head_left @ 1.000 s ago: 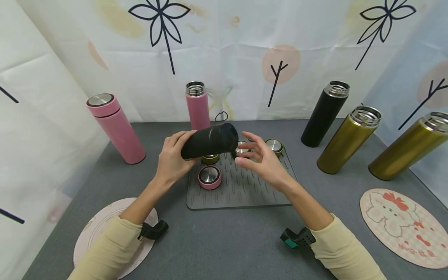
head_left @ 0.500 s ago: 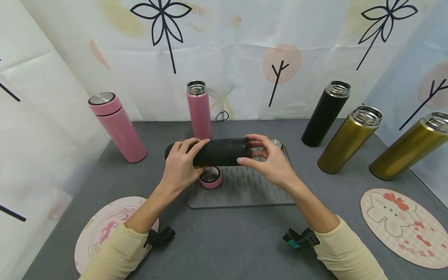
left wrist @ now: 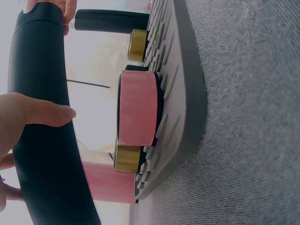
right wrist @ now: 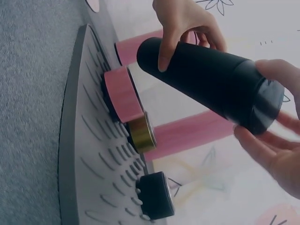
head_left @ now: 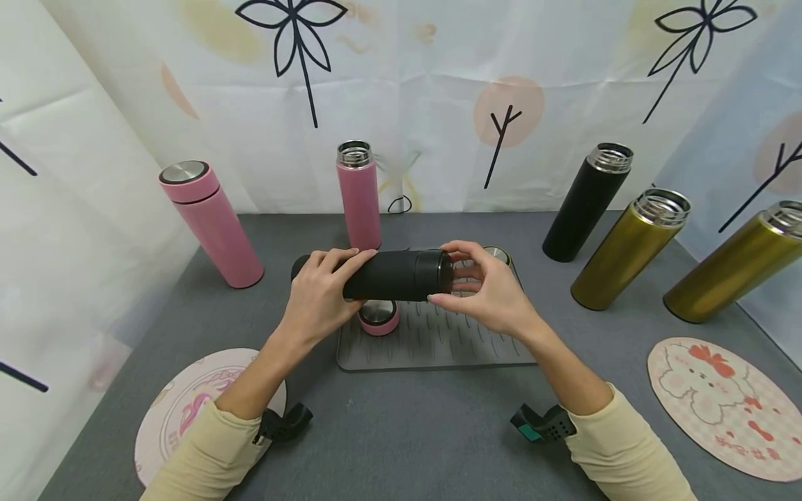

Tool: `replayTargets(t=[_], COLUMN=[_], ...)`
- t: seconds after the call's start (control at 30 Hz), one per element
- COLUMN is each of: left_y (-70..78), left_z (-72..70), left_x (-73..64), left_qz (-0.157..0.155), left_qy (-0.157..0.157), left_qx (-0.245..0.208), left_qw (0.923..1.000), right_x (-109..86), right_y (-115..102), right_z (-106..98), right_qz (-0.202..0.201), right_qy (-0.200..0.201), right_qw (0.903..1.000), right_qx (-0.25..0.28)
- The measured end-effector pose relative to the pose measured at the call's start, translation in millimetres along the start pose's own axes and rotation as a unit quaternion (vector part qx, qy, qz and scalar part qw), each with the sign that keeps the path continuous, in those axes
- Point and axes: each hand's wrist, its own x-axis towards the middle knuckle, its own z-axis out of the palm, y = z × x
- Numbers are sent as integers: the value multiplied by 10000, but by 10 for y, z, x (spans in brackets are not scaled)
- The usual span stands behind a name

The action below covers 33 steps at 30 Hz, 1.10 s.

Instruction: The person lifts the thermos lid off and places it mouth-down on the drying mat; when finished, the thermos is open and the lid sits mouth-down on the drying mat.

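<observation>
A black thermos bottle [head_left: 388,275] lies level across both hands in the head view, its capped end to the right. My left hand [head_left: 321,296] grips the body, thumb along the near side. With fingertips and thumb, my right hand [head_left: 491,292] holds the black lid end, as the right wrist view also shows. Below the bottle, a pink lid [head_left: 379,321] sits on the grey ridged mat [head_left: 438,348]. Behind it in the right wrist view are a gold lid [right wrist: 142,133] and a black lid [right wrist: 157,196]. Another gold lid [head_left: 499,256] is partly hidden behind my right hand.
A capped pink thermos [head_left: 213,226] stands at left, an uncapped pink one [head_left: 360,205] at back. To the right are uncapped black [head_left: 585,205] and gold [head_left: 626,254] bottles, plus another gold one [head_left: 736,261]. Round placemats lie at left [head_left: 150,431] and right [head_left: 708,396].
The black thermos has turned from tilted to level, lower over the mat. My right hand, apart from it at first, has come to hold its right end; the last half second shows little movement.
</observation>
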Motion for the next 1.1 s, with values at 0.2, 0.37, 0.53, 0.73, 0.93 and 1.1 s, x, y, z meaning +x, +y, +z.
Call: replayTargets(t=[0.2, 0.37, 0.53, 0.73, 0.93, 1.1], left_y=[-19, -27, -24, -3, 17, 12], left_z=[-24, -12, 5, 2, -4, -7], left_x=[0, 0, -4, -3, 0, -1], left_qz=[13, 46, 68, 111, 136, 99], left_qy=[-220, -172, -42, 33, 23, -66], left_qx=[-5, 40, 80, 203, 252, 216], left_qw=[9998, 9998, 9999, 9997, 9996, 9997], right_x=[13, 31, 8, 15, 13, 14], right_y=[61, 80, 37, -5, -13, 1], right_z=[-60, -74, -41, 1, 0, -52], right_qz=[-1631, -2152, -789, 800, 1121, 527], right_qy=[-325, -433, -384, -173, -306, -545], right_qw=[9825, 9665, 9929, 9966, 9914, 9966], right_qx=[-841, -1331, -806, 78, 599, 320])
